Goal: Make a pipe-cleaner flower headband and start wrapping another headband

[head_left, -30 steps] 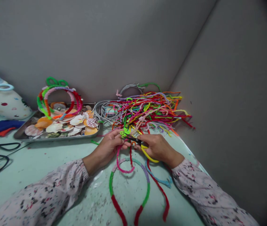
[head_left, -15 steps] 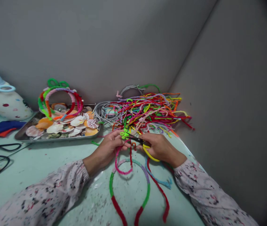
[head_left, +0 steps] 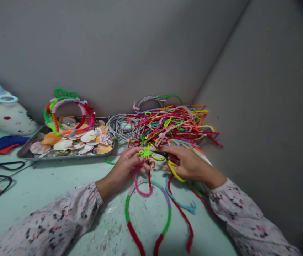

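Between the fingers of my left hand (head_left: 128,164) is a bright green pipe-cleaner flower (head_left: 145,153). A pink pipe cleaner (head_left: 144,194) hangs in a loop below that hand. My right hand (head_left: 190,161) is closed on scissors with yellow handles (head_left: 175,171) and dark blades, which point left and stand a little apart from the flower. On the table under both hands lies a headband (head_left: 127,209) wrapped in red, green, purple and pink pipe cleaner. Beside it are a red pipe cleaner (head_left: 185,217) and a light blue one (head_left: 181,204).
A metal tray (head_left: 66,158) of seashells (head_left: 63,144) stands at left, with finished wrapped headbands (head_left: 83,113) on it. Behind my hands lie a heap of pipe cleaners (head_left: 173,122) and bare wire hoops (head_left: 114,126). A blue glue gun (head_left: 4,144) and a spotted container (head_left: 7,113) are far left.
My right hand has drawn the scissors to the right, off the green flower. My left hand has turned the flower so its petals face me more.
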A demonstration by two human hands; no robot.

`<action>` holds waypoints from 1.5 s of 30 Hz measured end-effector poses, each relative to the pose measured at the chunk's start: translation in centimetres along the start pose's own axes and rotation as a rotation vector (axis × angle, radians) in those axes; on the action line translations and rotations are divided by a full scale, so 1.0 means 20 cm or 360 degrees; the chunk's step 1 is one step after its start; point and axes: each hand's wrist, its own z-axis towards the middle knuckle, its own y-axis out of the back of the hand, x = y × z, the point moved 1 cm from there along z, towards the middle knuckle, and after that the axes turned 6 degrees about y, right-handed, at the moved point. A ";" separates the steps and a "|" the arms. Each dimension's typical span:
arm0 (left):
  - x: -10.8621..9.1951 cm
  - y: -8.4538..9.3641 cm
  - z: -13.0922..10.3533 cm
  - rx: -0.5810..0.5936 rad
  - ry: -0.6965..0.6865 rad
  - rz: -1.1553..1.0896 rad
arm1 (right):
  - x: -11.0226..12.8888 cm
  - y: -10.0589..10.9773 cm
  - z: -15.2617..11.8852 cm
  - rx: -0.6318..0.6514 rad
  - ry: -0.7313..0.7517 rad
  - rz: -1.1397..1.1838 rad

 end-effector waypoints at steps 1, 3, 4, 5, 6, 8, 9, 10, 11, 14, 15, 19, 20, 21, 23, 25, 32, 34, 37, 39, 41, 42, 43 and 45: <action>0.00 0.00 0.00 -0.0008 -0.0014 0.0032 | 0.00 0.03 -0.01 0.0035 -0.0044 -0.0005; 0.01 0.00 0.00 -0.0038 -0.0041 0.0078 | -0.02 0.07 -0.03 0.0146 -0.0115 -0.0014; 0.01 0.01 0.00 -0.0058 -0.0055 0.0088 | -0.02 0.09 -0.05 0.0223 -0.0135 -0.0004; 0.01 0.01 0.00 -0.0082 -0.0074 0.0092 | -0.02 0.11 -0.07 0.0322 -0.0138 0.0021; 0.01 0.01 0.00 -0.0114 -0.0093 0.0097 | -0.03 0.12 -0.09 0.0412 -0.0137 0.0051; 0.00 0.01 0.00 -0.0189 -0.0133 0.0119 | -0.02 0.11 -0.12 0.0513 -0.0137 0.0067; 0.00 0.01 0.00 -0.0222 -0.0156 0.0137 | -0.02 0.11 -0.14 0.0526 -0.0140 0.0049; 0.00 0.01 0.00 -0.0249 -0.0180 0.0151 | 0.00 0.10 -0.14 0.0529 -0.0143 0.0016; -0.01 0.01 0.00 -0.0270 -0.0205 0.0160 | 0.01 0.08 -0.15 0.0534 -0.0144 -0.0023; -0.02 0.01 0.00 -0.0322 -0.0301 0.0181 | 0.07 0.05 -0.14 0.0599 -0.0125 -0.0149; -0.03 0.01 0.00 -0.0340 -0.0330 0.0198 | 0.09 0.04 -0.14 0.0628 -0.0121 -0.0187; -0.03 0.02 0.01 -0.0369 -0.0408 0.0294 | 0.15 0.05 -0.14 0.0629 -0.0163 -0.0268; -0.03 0.02 0.01 -0.0370 -0.0413 0.0307 | 0.16 0.05 -0.13 0.0588 -0.0195 -0.0286; -0.03 0.02 0.01 -0.0369 -0.0408 0.0313 | 0.17 0.06 -0.12 0.0534 -0.0222 -0.0305; -0.03 0.02 0.01 -0.0372 -0.0378 0.0312 | 0.19 0.06 -0.07 0.0418 -0.0239 -0.0334; -0.03 0.02 0.01 -0.0366 -0.0358 0.0301 | 0.20 0.04 -0.01 0.0324 -0.0151 -0.0292; -0.03 0.03 0.02 -0.0343 -0.0342 0.0273 | 0.24 -0.16 0.16 0.0203 0.0021 -0.0401; -0.03 0.03 0.03 -0.0363 -0.0313 0.0248 | 0.24 -0.19 0.17 0.0220 0.0032 -0.0450; -0.03 0.03 0.03 -0.0393 -0.0287 0.0251 | 0.24 -0.22 0.17 0.0255 0.0023 -0.0514; -0.03 0.04 0.03 -0.0386 -0.0279 0.0269 | 0.24 -0.22 0.17 0.0262 0.0007 -0.0540; -0.03 0.04 0.03 -0.0367 -0.0281 0.0293 | 0.23 -0.22 0.17 0.0251 -0.0015 -0.0527; -0.02 0.04 0.03 -0.0364 -0.0280 0.0302 | 0.23 -0.22 0.17 0.0244 -0.0031 -0.0507; -0.02 0.04 0.03 -0.0368 -0.0274 0.0306 | 0.22 -0.22 0.17 0.0237 -0.0050 -0.0478; -0.02 0.05 0.03 -0.0385 -0.0253 0.0305 | 0.21 -0.20 0.16 0.0208 -0.0082 -0.0402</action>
